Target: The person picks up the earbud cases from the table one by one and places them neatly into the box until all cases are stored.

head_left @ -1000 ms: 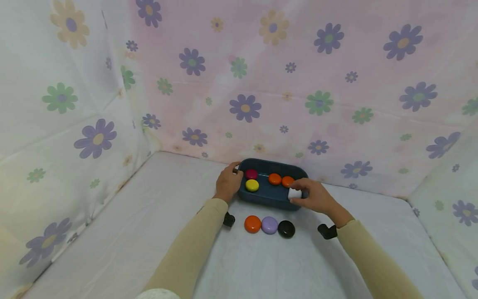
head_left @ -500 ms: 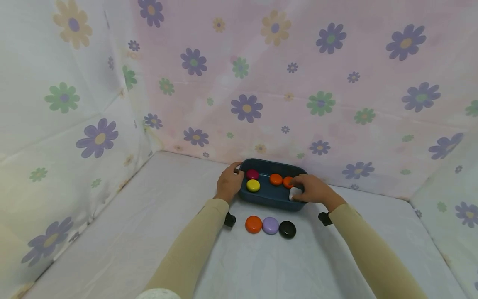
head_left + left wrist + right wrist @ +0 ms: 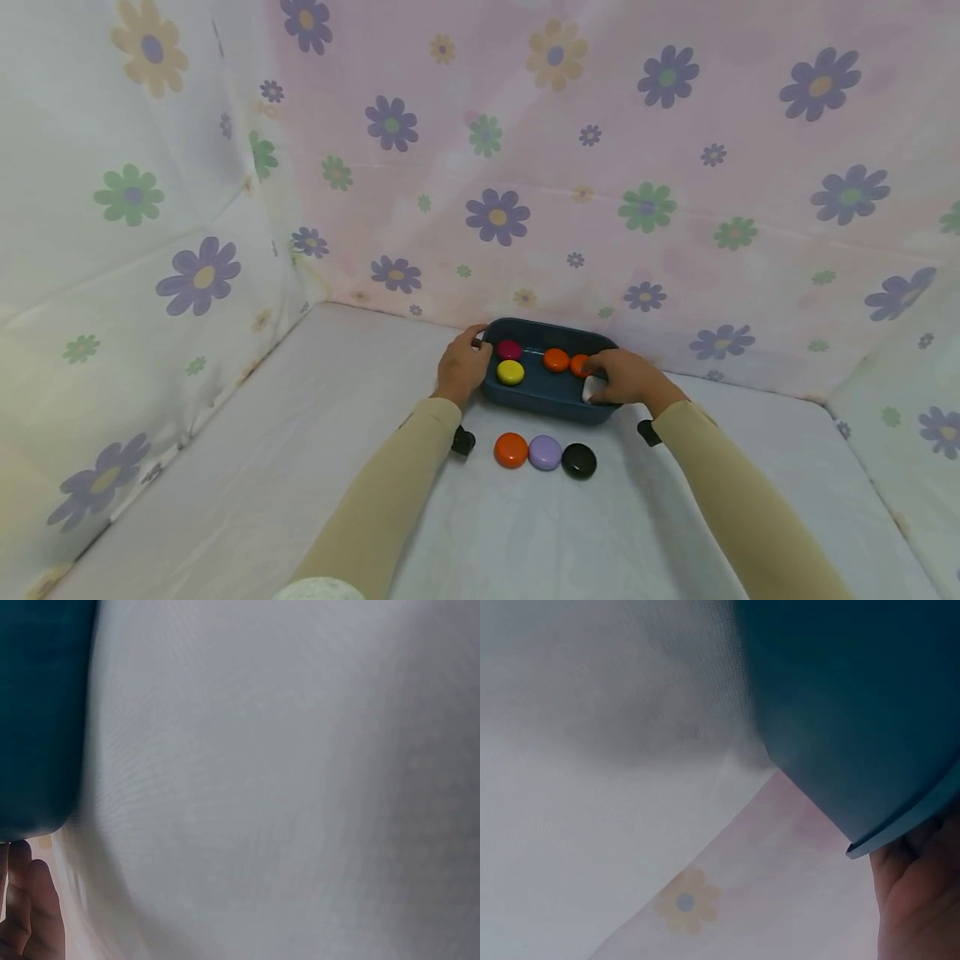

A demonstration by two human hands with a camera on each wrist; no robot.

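Observation:
My left hand (image 3: 460, 367) grips the left end of a dark blue rectangular tub (image 3: 542, 405), thumb near the rim. In the left wrist view its fingers (image 3: 43, 911) sit against the tub's outer end. Over the tub's right end, my right hand (image 3: 632, 380) pinches a white rounded piece (image 3: 591, 389), partly hidden by the fingers. Inside the tub lie two glossy orange discs (image 3: 556, 360), a magenta disc (image 3: 509, 350) and a yellow disc (image 3: 511, 372). The right wrist view shows the tub's outer wall (image 3: 855, 712), with my hand behind its rim.
In front of the tub, an orange disc (image 3: 511, 450), a lilac disc (image 3: 544, 452) and a black disc (image 3: 580, 461) lie in a row on the white-covered table (image 3: 540, 533). Behind the tub rises a flowered pink cloth (image 3: 420, 225), with pale cloth sides left and right.
My right hand has lowered the white piece a little into the tub's right end, its fingers now covering more of it. The left hand keeps its grip on the tub.

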